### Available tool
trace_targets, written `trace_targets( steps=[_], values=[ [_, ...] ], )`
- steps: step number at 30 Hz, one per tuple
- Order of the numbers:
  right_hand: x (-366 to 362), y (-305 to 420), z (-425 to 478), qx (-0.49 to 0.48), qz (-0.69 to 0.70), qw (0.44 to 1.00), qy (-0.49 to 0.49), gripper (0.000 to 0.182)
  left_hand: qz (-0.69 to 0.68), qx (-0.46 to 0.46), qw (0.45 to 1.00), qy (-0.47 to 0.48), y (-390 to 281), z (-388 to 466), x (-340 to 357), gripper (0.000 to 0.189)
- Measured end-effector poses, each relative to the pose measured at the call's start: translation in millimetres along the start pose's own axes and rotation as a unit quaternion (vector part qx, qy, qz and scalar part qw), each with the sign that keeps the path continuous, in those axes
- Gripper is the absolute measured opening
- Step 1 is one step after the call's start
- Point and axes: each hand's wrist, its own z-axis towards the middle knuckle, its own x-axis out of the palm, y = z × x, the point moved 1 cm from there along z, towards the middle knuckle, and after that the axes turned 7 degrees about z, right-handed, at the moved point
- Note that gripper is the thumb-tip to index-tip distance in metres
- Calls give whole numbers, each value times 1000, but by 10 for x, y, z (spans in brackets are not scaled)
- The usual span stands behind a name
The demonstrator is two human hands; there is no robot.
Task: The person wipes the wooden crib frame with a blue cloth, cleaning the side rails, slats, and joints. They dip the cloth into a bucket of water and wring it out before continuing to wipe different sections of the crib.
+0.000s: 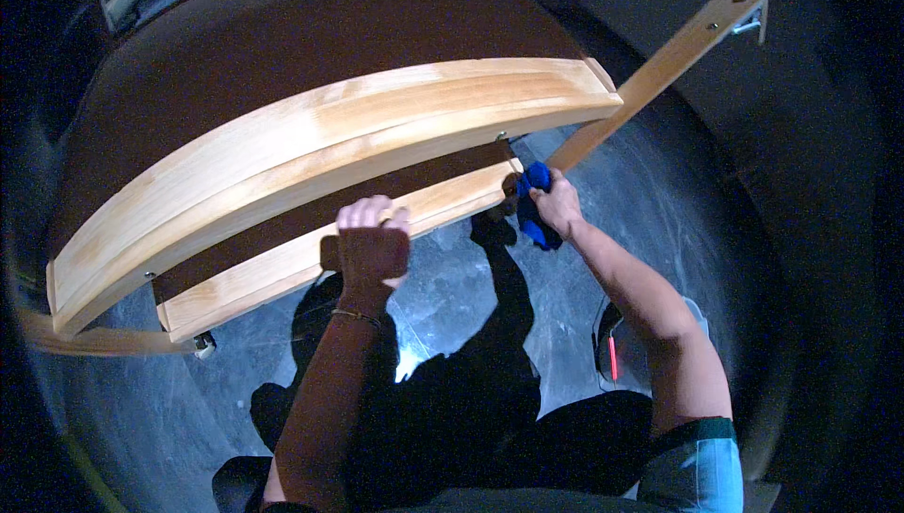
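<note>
Before me is a large piece of wooden furniture with a curved-looking pale upper rail (pixel 339 128) and a dark brown top panel (pixel 339 33). Below the upper rail runs a shorter lower rail (pixel 247 269), also of pale wood. My left hand (pixel 373 220) is gripping this lower rail near its middle, fingers over the upper edge, partly in shadow. A bunched blue cloth (pixel 538 213) is held in my right hand (pixel 558 202). The cloth is against or just beside the right end of the lower rail; contact is hard to tell.
A wooden leg (pixel 657 65) with bolts slants up at the right, and another wooden part (pixel 106 341) sticks out at the left. Under the lower rail's left end is a small caster-like fitting (pixel 205 345). A dark object with a red strip (pixel 612 358) lies on the grey floor (pixel 452 280).
</note>
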Motion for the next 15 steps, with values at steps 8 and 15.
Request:
trace_targets(
  steps=[8,15],
  values=[
    [902,-221,-262,-9,107,954,-278,70,10,-143,945,295,343,-779,326,37],
    [1482,-46,-73,22,263,866,-424,65,48,-76,980,180,466,-1198,384,36]
  ],
)
